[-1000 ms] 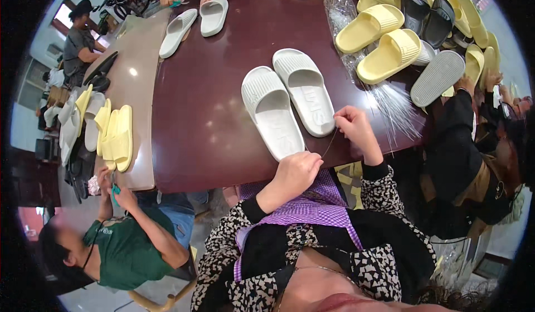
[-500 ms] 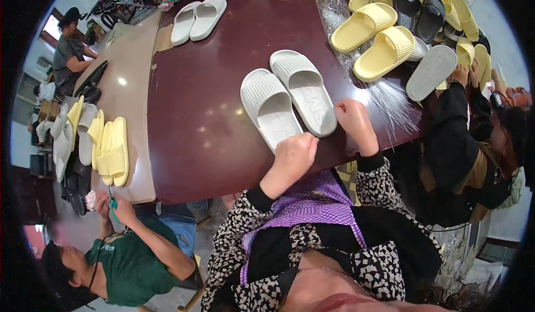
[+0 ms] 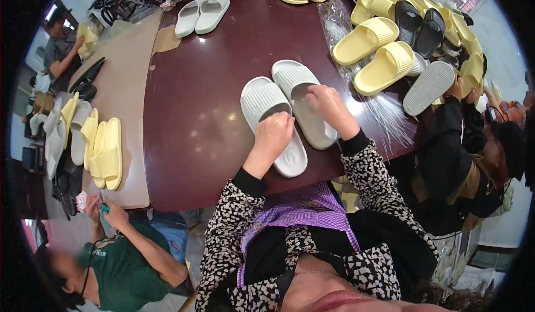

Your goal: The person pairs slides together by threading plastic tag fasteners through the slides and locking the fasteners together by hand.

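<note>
White slide sandals (image 3: 264, 96) lie side by side on the dark red worktop (image 3: 189, 117), heels toward the wearer. Of the hands, I see the left hand (image 3: 273, 136) curled over the left sandal and the right hand (image 3: 330, 109) bent over the other; I cannot tell whether either grips anything. Clear strands (image 3: 390, 120) fan out to the right, near yellow slides (image 3: 383, 29).

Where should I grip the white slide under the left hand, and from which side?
Probably the white slide's heel, from the near side: that rounded end points toward the wearer, uncovered, while the left hand hides the slide's middle behind the ribbed strap.
</note>
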